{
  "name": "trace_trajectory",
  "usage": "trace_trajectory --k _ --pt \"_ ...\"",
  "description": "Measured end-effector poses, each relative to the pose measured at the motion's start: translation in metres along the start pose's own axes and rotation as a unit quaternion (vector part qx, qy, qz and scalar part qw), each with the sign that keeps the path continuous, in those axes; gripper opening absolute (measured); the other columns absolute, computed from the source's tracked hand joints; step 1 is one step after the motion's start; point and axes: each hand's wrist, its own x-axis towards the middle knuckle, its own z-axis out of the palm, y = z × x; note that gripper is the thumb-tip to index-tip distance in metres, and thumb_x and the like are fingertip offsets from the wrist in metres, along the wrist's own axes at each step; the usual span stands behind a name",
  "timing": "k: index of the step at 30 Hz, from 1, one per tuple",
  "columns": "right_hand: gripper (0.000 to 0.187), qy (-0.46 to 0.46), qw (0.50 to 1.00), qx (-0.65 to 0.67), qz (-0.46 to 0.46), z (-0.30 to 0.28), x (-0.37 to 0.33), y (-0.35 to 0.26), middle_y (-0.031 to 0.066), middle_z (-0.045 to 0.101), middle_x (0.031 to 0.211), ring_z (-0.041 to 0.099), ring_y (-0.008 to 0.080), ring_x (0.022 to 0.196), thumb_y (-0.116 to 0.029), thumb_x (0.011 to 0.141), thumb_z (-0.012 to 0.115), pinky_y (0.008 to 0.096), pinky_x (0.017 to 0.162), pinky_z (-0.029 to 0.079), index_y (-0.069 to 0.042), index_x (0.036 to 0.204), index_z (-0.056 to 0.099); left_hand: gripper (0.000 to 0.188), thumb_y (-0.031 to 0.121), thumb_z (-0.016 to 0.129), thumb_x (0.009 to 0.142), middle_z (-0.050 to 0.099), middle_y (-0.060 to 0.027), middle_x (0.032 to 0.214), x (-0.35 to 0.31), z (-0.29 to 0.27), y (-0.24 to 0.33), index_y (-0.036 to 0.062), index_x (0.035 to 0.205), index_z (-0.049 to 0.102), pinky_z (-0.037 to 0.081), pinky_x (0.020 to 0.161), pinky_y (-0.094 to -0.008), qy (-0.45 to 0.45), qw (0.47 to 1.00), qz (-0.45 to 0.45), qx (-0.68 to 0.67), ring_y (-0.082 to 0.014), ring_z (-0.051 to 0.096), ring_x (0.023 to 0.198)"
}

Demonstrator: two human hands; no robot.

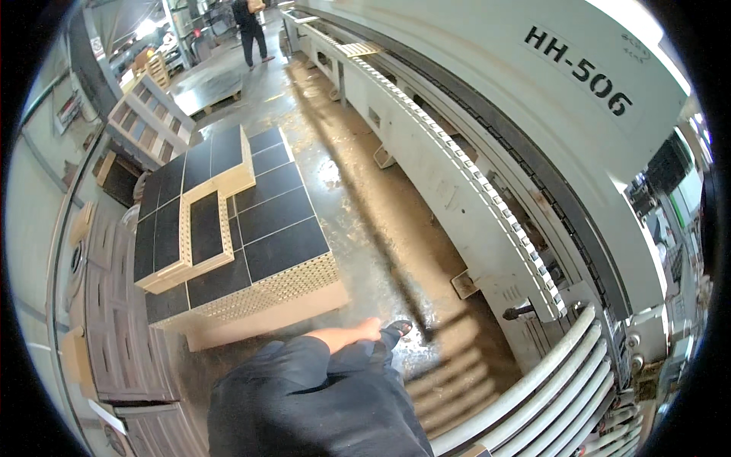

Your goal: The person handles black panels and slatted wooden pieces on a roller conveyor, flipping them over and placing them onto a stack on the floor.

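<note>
Hanging empty with fingers loosely curled beside the trousers, the hand (pixel 352 333) sits just right of the panel stack (pixel 228 221), whose corner could likely snag it on the wet floor (pixel 358 206).

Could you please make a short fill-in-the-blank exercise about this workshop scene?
1. The stacked panels have faces coloured ____.
2. The long white machine stands on the person's ____ side.
3. A person far ahead is ____ on the floor.

Missing words: black; right; standing
</note>
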Motion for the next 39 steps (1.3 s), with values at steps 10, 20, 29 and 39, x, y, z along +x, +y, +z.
trace_trajectory --k 10,20,29,39 --pt "0.049 -0.045 0.994 0.079 0.052 0.026 -0.074 0.016 0.0214 0.072 0.135 0.069 0.0411 0.122 -0.035 0.114 0.041 0.0494 0.105 0.053 -0.008 0.143 0.069 0.03 0.02 0.073 0.08 0.078 -0.0273 0.103 0.028 -0.003 0.013 0.0016 0.101 0.083 0.06 0.089 -0.0523 -0.058 0.993 0.079 0.061 -0.0431 0.077 0.101" --pt "0.069 -0.044 0.953 0.063 0.293 0.024 -0.092 -0.016 0.0303 0.074 0.122 0.069 0.0488 0.12 -0.059 0.109 0.04 0.0597 0.105 0.051 0.0 0.115 0.076 0.038 0.022 0.081 0.087 0.082 -0.0244 0.106 0.062 -0.005 0.046 -0.0036 0.115 0.081 0.061 0.09 -0.0399 -0.069 0.98 0.119 0.143 -0.0296 0.08 0.098" --pt "0.068 -0.05 0.946 0.068 0.314 0.027 -0.095 -0.009 0.0278 0.074 0.125 0.069 0.0477 0.122 -0.06 0.11 0.04 0.0582 0.106 0.052 -0.003 0.116 0.078 0.041 0.025 0.08 0.09 0.081 -0.026 0.107 0.053 0.02 0.052 -0.0021 0.12 0.081 0.059 0.095 -0.0399 -0.119 0.969 0.144 0.163 -0.0306 0.08 0.102" --pt "0.07 0.032 0.988 0.115 0.098 0.035 -0.11 -0.048 0.0315 0.072 0.121 0.068 0.05 0.117 -0.06 0.109 0.043 0.0588 0.102 0.052 0.002 0.117 0.075 0.037 0.018 0.074 0.083 0.078 -0.0297 0.11 0.021 0.011 0.011 -0.0017 0.113 0.08 0.059 0.096 -0.0489 -0.089 0.982 0.124 0.113 -0.0409 0.076 0.108"
